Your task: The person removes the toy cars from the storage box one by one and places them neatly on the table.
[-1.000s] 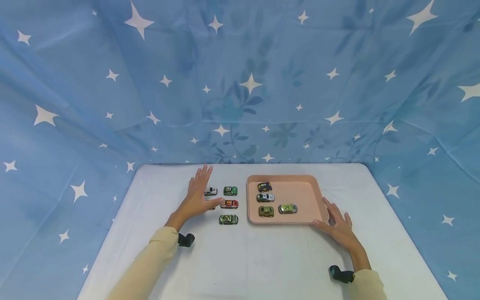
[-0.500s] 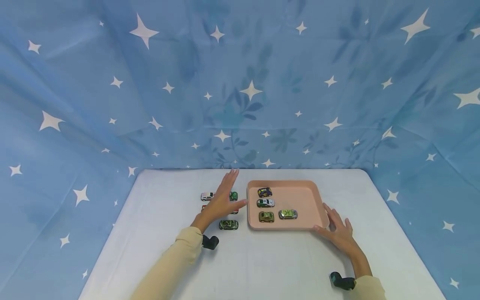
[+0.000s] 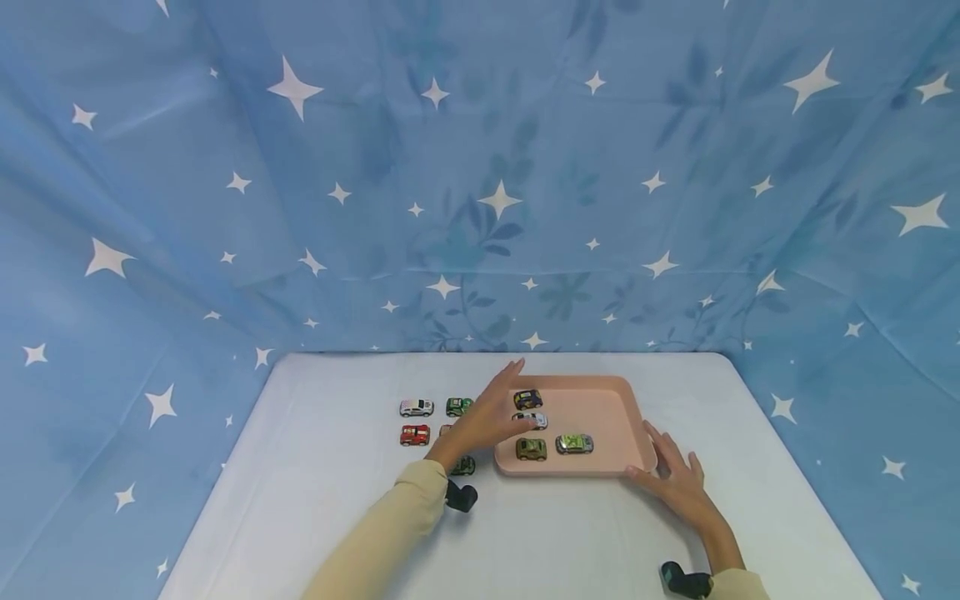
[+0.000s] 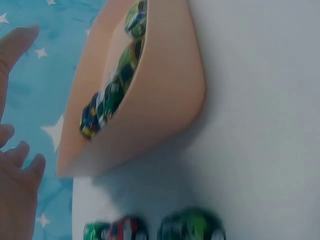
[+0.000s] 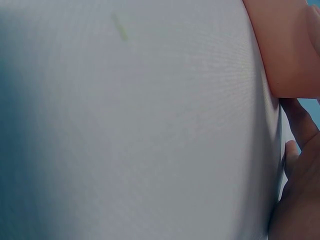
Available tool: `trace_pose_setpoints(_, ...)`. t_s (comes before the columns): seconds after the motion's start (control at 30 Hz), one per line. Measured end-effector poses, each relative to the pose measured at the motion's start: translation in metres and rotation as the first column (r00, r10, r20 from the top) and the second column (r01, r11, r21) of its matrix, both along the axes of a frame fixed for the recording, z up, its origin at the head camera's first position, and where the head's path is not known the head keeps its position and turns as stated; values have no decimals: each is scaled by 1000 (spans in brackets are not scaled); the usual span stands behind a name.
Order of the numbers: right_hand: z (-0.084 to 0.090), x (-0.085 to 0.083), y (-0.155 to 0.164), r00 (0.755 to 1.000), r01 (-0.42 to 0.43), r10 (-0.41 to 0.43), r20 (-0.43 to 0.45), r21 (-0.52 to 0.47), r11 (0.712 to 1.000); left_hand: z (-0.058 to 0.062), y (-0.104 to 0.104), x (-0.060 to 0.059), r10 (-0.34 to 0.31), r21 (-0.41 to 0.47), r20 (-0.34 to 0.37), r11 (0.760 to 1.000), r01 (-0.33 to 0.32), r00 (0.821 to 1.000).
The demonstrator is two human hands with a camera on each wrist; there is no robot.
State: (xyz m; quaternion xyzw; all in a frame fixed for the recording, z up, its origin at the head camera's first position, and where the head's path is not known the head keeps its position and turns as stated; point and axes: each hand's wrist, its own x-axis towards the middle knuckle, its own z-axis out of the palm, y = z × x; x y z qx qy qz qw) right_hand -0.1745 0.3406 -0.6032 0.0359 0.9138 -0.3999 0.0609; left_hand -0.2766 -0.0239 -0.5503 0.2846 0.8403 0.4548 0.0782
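Note:
My left hand [image 3: 487,417] is over the left side of a pink tray [image 3: 611,417], fingers straight and thumb apart, holding nothing. Toy cars stand in the tray: a dark blue one [image 3: 528,399], a white one [image 3: 536,417] partly behind my left thumb, an olive green one [image 3: 531,450] and a lime green one [image 3: 574,444]. At the tray's front right corner rests my right hand [image 3: 681,490], thumb at the front edge and relaxed fingers along the right side. In the left wrist view, the tray wall [image 4: 170,65] stands beside the left hand [image 4: 17,190].
Left of the tray, more toy cars stand on the white table [image 3: 585,542]: a white one [image 3: 416,407], a red one [image 3: 415,435], a green one [image 3: 458,406] and a camouflage one [image 3: 465,466]. Another is mostly hidden by my left arm. A starry blue cloth [image 3: 420,167] hangs behind.
My left hand has moved right, from over the loose cars to over the tray's left side, uncovering the white and red cars. My right hand has stayed at the tray's corner.

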Motion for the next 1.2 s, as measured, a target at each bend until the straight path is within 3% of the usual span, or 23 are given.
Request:
trace_pose_setpoints(0.27,-2,4,2,1000,-8,8,-21,5,1000,-5,31,1,-92,25,10,995,92,996)
trace_pose_setpoints(0.63,-1,5,3,1000,4,-4,5,8,1000,-5,68,4,-96,-65,11,993,97,995)
trace_pose_setpoints(0.83,2,5,2,1000,-2,2,7,8,1000,-6,78,9,-98,-137,24,985,101,995)
trace_pose_setpoints(1.2,3,2,0,1000,-4,3,3,9,1000,-13,87,12,-134,-156,-15,979,130,991)
